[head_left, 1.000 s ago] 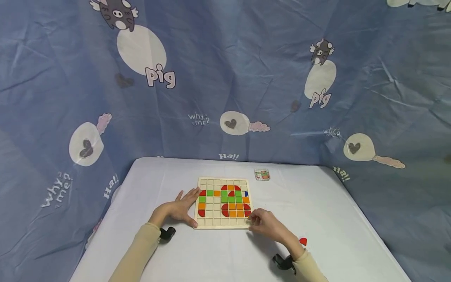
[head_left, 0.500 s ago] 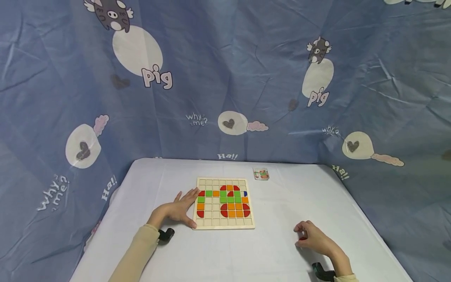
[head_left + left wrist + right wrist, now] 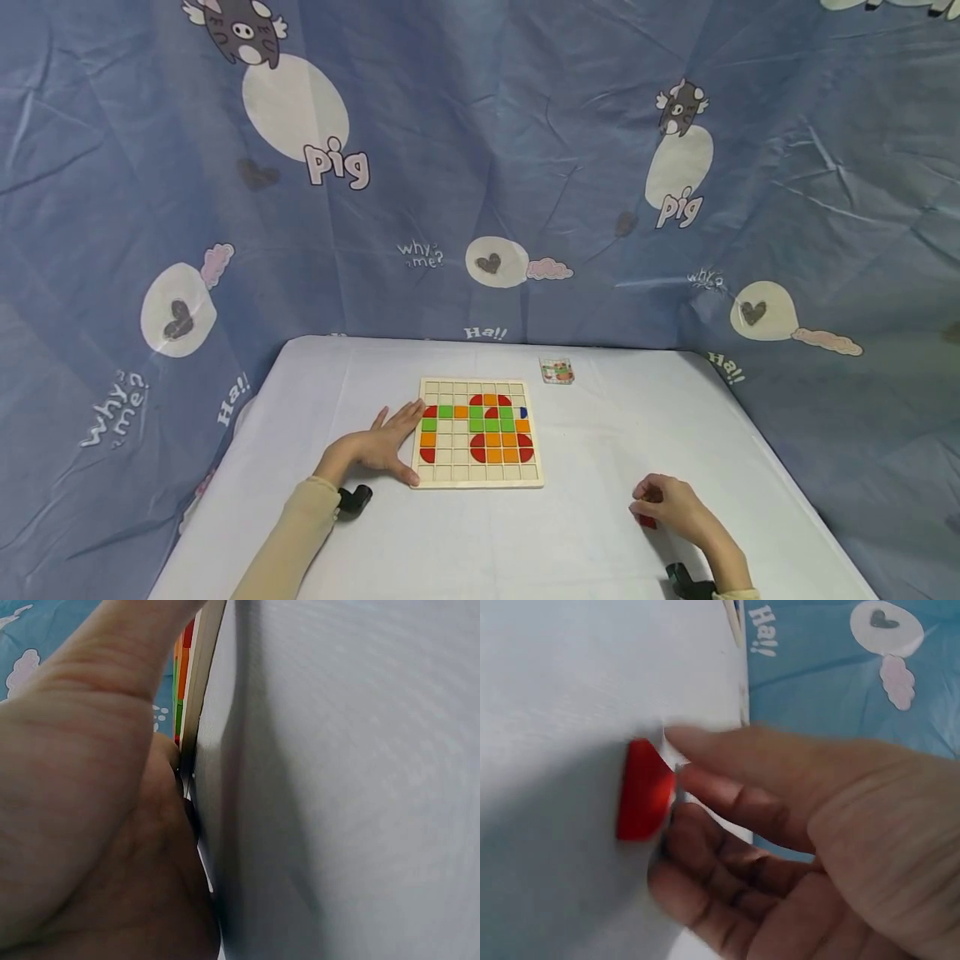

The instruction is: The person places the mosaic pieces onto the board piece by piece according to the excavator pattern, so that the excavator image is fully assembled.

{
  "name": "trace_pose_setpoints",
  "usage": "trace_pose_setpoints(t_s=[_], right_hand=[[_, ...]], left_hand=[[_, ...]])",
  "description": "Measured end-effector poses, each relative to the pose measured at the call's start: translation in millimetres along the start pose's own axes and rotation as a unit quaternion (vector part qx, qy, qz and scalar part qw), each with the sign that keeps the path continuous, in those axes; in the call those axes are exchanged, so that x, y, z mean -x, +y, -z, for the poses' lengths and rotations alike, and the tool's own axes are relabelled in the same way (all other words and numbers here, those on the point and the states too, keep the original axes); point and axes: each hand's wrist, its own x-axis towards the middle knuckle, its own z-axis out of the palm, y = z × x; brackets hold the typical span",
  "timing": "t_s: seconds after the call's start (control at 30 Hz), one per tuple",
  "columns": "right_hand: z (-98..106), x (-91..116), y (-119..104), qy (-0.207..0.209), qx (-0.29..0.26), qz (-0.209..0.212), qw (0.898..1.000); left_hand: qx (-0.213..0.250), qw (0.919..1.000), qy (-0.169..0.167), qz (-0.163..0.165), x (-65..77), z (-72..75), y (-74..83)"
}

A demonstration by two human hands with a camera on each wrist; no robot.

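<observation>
In the head view a square wooden grid board [image 3: 448, 475] lies on the table, with red, orange and green pieces and one blue piece in its cells. My left hand [image 3: 386, 446] rests along its left edge, fingers spread, thumb at the near left corner. The left wrist view shows that hand [image 3: 97, 787] close up against the board's side [image 3: 201, 682]. Off to the right, my right hand [image 3: 675, 507] is low over the table beside a red quarter-round piece [image 3: 647, 522]. In the right wrist view this red piece [image 3: 643, 793] lies flat, with bent fingertips right at its edge.
A small picture card [image 3: 557, 371] lies behind the board to the right. The white-covered table [image 3: 487, 550] runs back to a blue printed cloth [image 3: 420, 200] hanging at the rear and sides.
My right hand has moved from the board's near right corner out to the right, down to the red piece, which now shows below its fingers. The left hand stays at the board.
</observation>
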Motion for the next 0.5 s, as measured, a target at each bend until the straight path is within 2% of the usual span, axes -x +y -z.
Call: trace_pose_setpoints(t_s=[0.07, 0.2, 0.27, 0.5], right_hand=[[4.6, 3.9, 3.1, -0.014, 0.002, 0.010, 1.000], [13.8, 13.0, 12.8, -0.073, -0.023, 0.040, 0.996], [15.3, 15.3, 16.7, -0.089, -0.033, 0.052, 0.994], [8.3, 11.1, 15.8, -0.064, -0.029, 0.073, 0.995]], left_hand=[[-0.004, 1.0000, 0.000, -0.001, -0.4, -0.2, 0.2], [-0.006, 1.0000, -0.001, -0.002, -1.0, -0.9, 0.4], [-0.005, 1.0000, -0.001, 0.002, -1.1, -1.1, 0.2], [-0.005, 1.0000, 0.001, 0.008, -2.6, -0.8, -1.0]])
